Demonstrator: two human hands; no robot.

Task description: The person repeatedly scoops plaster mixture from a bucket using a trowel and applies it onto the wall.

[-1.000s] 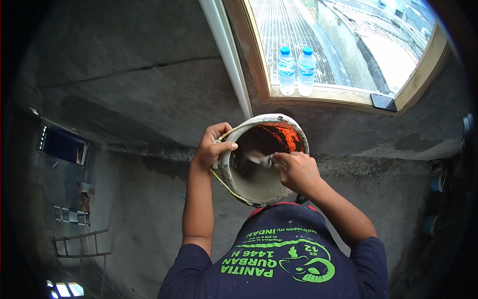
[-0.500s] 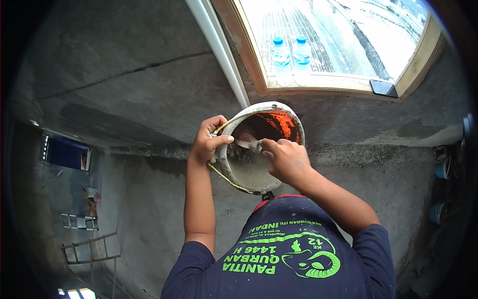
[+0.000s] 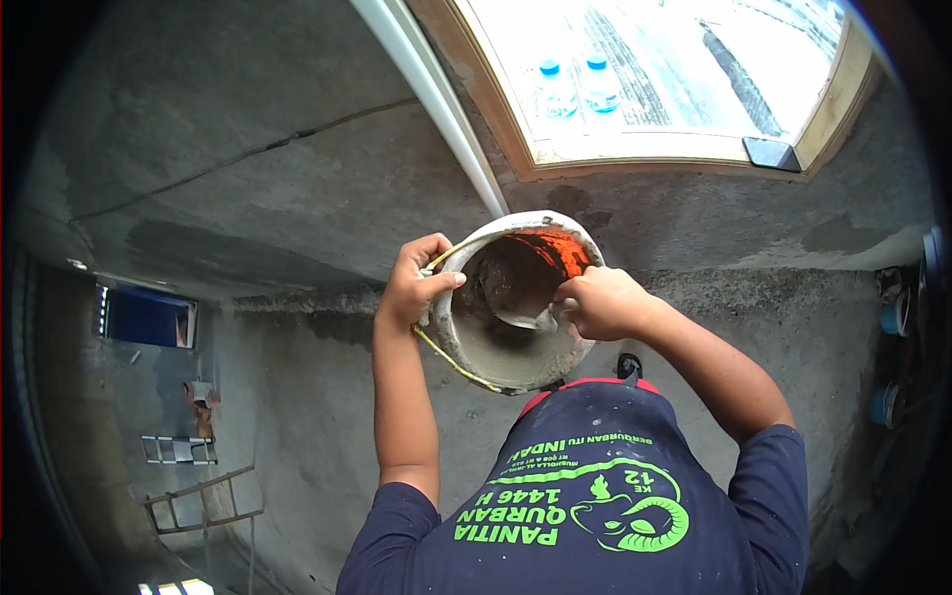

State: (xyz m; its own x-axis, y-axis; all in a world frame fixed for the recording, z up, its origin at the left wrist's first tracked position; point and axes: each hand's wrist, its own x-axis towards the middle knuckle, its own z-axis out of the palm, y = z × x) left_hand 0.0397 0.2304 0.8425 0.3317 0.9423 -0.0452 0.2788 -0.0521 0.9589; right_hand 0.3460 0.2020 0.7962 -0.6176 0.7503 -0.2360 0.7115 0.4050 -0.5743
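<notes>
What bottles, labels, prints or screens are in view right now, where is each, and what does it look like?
Two water bottles: window sill, side by side, clear, blue caps, pale label bands.
Dark flat device: sill's right corner, black, rectangular; possibly a phone.
Shirt print: person's dark blue shirt, bottom centre, green lettering with a horned-animal emblem.

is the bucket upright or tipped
Tipped: the bucket has its mouth turned toward the camera, left hand gripping its rim, grey mortar inside.

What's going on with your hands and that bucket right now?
Left hand gripping mortar-caked orange bucket at its rim. Right hand holding trowel inside it. Nothing blocking.
</notes>
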